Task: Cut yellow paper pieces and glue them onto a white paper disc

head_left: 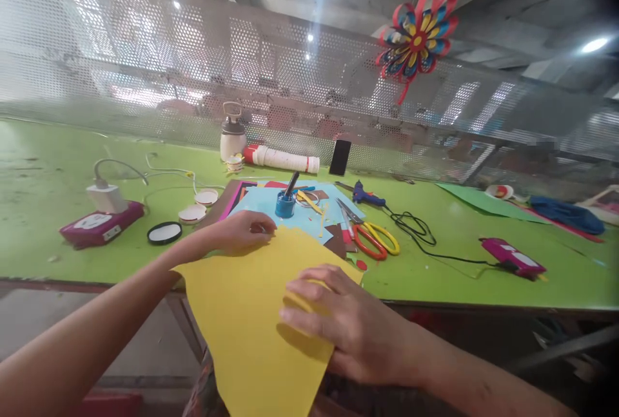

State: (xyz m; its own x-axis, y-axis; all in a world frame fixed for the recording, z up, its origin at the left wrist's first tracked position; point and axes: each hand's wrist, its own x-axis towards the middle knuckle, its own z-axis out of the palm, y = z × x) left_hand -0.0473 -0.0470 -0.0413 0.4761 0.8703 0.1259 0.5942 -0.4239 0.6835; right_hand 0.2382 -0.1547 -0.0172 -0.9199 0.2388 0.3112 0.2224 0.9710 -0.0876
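A large yellow paper sheet (251, 314) spans the table's front edge and hangs down toward my lap. At its far edge, my left hand (244, 230) has its fingers curled, closed on the paper. Over the sheet's right part, my right hand (343, 314) is closed, with a small curved yellow paper piece (302, 299) between thumb and fingers. Whether that piece is separate from the sheet is hard to make out. Just beyond lie light blue paper (251, 201), a blue jar (285, 205) with a dark handle standing in it, and scissors (370, 240) with red and yellow handles.
A blue glue gun (367, 195) lies behind the scissors, its cord running to a magenta power strip (512, 257). Another power strip (101, 223) stands left. Farther back are a sprayer bottle (233, 136), a stack of cups (285, 159) and a phone (340, 157). A paper flower (417, 41) hangs above.
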